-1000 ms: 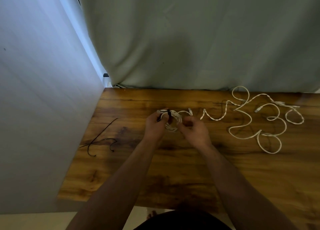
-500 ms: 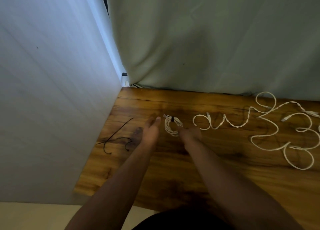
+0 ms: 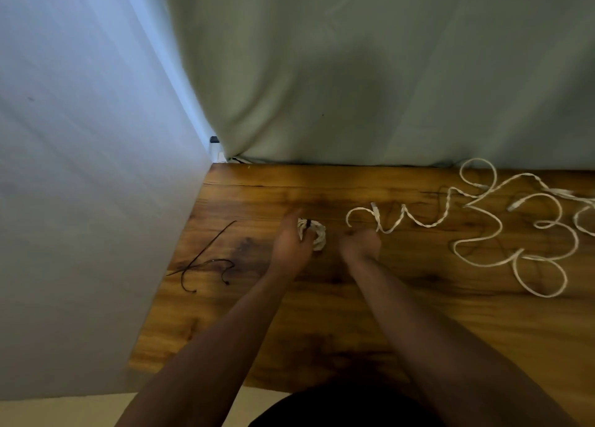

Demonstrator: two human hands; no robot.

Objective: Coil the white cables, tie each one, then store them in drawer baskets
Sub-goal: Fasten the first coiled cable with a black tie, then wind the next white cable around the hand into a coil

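Left hand (image 3: pixel 291 243) moved onto tied coil (image 3: pixel 317 235), fingers gripping | right hand (image 3: pixel 360 244) fingers unclear

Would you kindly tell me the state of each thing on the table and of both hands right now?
coiled cable: wound, bound with a dark tie, on the table
loose cables: uncoiled, untied, sprawled on the table
black ties: unused, lying loose on the table
left hand: grips the coiled cable
right hand: fingers curled beside an end of the loose cables; hold unclear
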